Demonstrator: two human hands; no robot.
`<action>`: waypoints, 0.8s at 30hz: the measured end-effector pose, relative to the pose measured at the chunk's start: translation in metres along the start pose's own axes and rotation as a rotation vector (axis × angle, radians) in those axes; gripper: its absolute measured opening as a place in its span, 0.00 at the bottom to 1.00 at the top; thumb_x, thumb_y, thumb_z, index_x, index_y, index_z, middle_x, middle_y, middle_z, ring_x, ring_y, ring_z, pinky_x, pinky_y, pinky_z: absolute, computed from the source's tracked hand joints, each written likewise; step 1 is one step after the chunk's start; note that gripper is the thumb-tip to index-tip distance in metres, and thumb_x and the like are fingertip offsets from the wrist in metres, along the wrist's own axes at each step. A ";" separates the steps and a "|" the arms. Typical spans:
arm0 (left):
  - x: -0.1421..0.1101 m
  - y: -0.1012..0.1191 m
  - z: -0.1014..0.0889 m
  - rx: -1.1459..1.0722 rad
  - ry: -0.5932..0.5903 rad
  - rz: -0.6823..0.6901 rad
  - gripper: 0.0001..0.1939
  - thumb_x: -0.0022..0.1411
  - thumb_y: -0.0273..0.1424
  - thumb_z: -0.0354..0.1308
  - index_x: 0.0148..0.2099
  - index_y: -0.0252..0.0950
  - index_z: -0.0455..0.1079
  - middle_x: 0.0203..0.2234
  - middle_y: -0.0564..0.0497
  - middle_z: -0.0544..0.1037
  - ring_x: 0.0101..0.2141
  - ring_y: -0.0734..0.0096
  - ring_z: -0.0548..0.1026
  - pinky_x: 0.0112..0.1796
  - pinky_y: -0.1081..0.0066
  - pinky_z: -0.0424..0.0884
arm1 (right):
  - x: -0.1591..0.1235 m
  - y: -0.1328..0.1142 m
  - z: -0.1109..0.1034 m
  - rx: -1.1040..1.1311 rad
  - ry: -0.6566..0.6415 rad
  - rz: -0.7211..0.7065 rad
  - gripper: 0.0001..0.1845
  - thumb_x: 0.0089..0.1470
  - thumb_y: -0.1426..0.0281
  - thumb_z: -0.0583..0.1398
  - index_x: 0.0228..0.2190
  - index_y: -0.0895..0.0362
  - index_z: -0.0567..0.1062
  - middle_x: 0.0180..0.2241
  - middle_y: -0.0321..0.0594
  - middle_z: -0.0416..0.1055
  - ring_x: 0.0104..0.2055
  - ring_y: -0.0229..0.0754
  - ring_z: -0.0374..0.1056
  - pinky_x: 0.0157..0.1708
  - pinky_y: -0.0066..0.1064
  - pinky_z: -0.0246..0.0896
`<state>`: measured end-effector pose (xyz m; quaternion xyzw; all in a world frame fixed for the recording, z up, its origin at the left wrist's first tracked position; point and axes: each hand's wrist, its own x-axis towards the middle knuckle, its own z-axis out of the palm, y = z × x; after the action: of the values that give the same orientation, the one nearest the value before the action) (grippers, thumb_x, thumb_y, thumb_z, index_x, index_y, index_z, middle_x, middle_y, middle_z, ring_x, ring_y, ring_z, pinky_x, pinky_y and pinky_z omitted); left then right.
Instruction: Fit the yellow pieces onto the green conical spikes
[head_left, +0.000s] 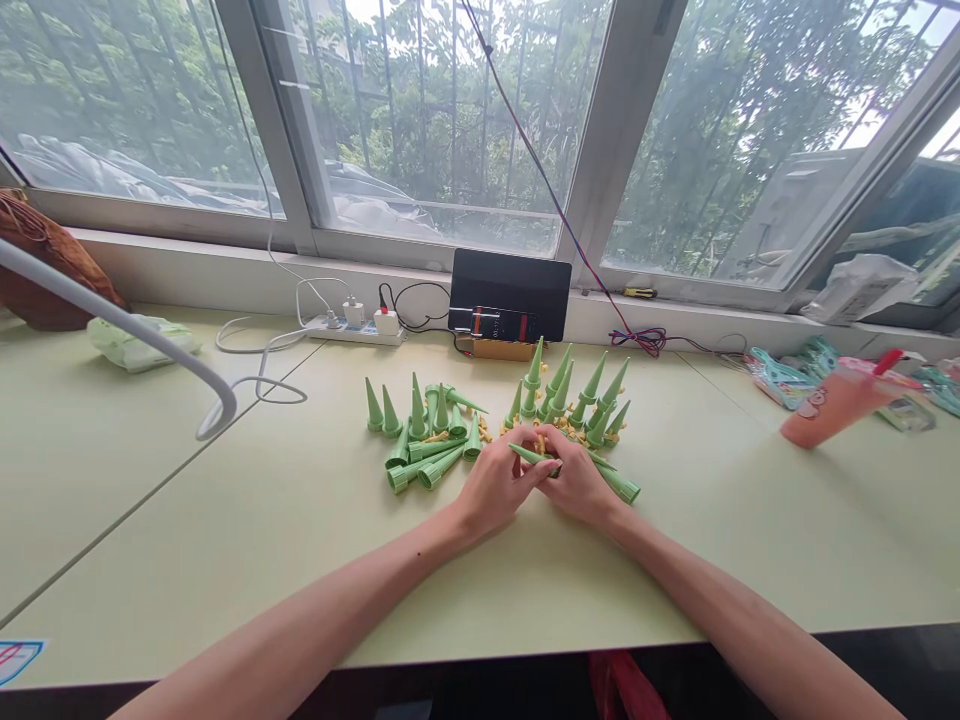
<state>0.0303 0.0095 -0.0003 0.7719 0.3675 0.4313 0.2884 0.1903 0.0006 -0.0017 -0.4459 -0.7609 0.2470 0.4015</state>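
Observation:
My left hand (495, 483) and my right hand (576, 482) meet over the table, fingers closed around one green plastic watering spike (529, 454). Its pointed end aims left; its wide end is partly hidden by my fingers. A small yellow plastic piece (541, 444) shows between my fingertips, and I cannot tell whether it is joined to the spike. Left of my hands lies a group of green spikes (440, 466), some upright, some on their sides. Behind my right hand stand several more spikes (592, 378) among small yellow pieces. Another spike (621, 487) lies beside my right wrist.
A tablet (510, 285) leans at the window with a phone (504, 325) before it. A power strip (360, 332) with white cables lies back left. A tilted cup (836, 400) of pink drink and plastic packets (784, 378) are at right. A white curved bar (127, 325) crosses the left.

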 end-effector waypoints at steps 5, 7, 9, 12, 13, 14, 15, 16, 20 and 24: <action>-0.001 -0.001 0.002 0.014 0.015 0.018 0.12 0.63 0.39 0.61 0.44 0.38 0.70 0.32 0.54 0.76 0.20 0.79 0.65 0.29 0.74 0.66 | 0.000 0.001 0.000 0.013 0.010 0.000 0.07 0.52 0.72 0.58 0.37 0.54 0.68 0.27 0.31 0.68 0.28 0.38 0.61 0.30 0.28 0.56; -0.001 -0.001 0.002 0.018 0.015 0.022 0.12 0.63 0.39 0.60 0.44 0.38 0.70 0.30 0.54 0.76 0.20 0.79 0.65 0.29 0.74 0.66 | 0.000 0.001 0.000 0.026 0.008 -0.002 0.07 0.53 0.71 0.58 0.36 0.54 0.68 0.27 0.32 0.69 0.28 0.38 0.62 0.30 0.28 0.56; -0.001 -0.001 0.003 0.018 0.011 0.021 0.11 0.63 0.39 0.60 0.43 0.37 0.69 0.29 0.54 0.75 0.20 0.79 0.65 0.29 0.74 0.66 | 0.000 0.001 0.000 0.030 0.009 0.000 0.07 0.53 0.71 0.59 0.36 0.54 0.68 0.28 0.32 0.70 0.28 0.38 0.63 0.30 0.28 0.56; -0.002 0.000 0.003 0.024 0.010 0.021 0.11 0.63 0.40 0.60 0.42 0.37 0.69 0.29 0.54 0.75 0.20 0.78 0.65 0.30 0.73 0.66 | 0.000 0.002 0.000 0.028 0.014 0.000 0.06 0.52 0.71 0.59 0.35 0.54 0.69 0.28 0.33 0.70 0.29 0.39 0.64 0.30 0.29 0.57; -0.002 0.000 0.003 0.026 0.010 0.020 0.11 0.63 0.39 0.60 0.42 0.37 0.69 0.29 0.54 0.74 0.21 0.78 0.65 0.30 0.73 0.66 | 0.000 0.002 0.000 0.027 0.016 -0.002 0.06 0.52 0.71 0.59 0.35 0.54 0.69 0.28 0.33 0.70 0.29 0.39 0.64 0.30 0.29 0.57; -0.002 0.000 0.003 0.028 0.010 0.018 0.11 0.63 0.39 0.60 0.43 0.37 0.69 0.29 0.54 0.75 0.21 0.78 0.65 0.30 0.73 0.66 | 0.000 0.003 0.000 0.026 0.019 -0.004 0.06 0.52 0.70 0.59 0.35 0.54 0.68 0.28 0.33 0.70 0.29 0.39 0.64 0.30 0.29 0.57; -0.002 0.000 0.003 0.028 0.008 0.016 0.11 0.63 0.39 0.60 0.43 0.38 0.69 0.29 0.54 0.75 0.21 0.78 0.65 0.30 0.73 0.67 | 0.000 0.003 0.000 0.026 0.020 -0.006 0.06 0.52 0.70 0.59 0.34 0.54 0.68 0.28 0.33 0.70 0.29 0.39 0.64 0.30 0.29 0.57; -0.002 0.000 0.003 0.027 0.007 0.016 0.11 0.63 0.39 0.60 0.44 0.38 0.70 0.29 0.54 0.75 0.21 0.78 0.65 0.30 0.73 0.67 | 0.000 0.003 0.000 0.027 0.020 -0.006 0.06 0.52 0.70 0.60 0.35 0.54 0.69 0.28 0.33 0.70 0.29 0.39 0.64 0.30 0.29 0.57; -0.003 0.000 0.003 0.011 0.007 0.023 0.11 0.63 0.39 0.60 0.44 0.38 0.70 0.32 0.53 0.76 0.21 0.79 0.65 0.30 0.73 0.66 | 0.000 0.003 -0.001 0.036 0.022 0.001 0.06 0.51 0.69 0.61 0.34 0.54 0.68 0.28 0.33 0.70 0.30 0.40 0.64 0.31 0.29 0.59; -0.003 0.001 0.003 0.002 -0.002 0.026 0.11 0.64 0.38 0.59 0.44 0.38 0.69 0.32 0.54 0.75 0.21 0.79 0.65 0.29 0.74 0.66 | 0.000 0.003 -0.001 0.044 0.018 0.006 0.06 0.51 0.70 0.61 0.32 0.54 0.68 0.28 0.33 0.70 0.30 0.39 0.65 0.30 0.29 0.59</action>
<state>0.0318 0.0061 -0.0026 0.7771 0.3577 0.4339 0.2825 0.1926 0.0019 -0.0037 -0.4417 -0.7502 0.2607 0.4173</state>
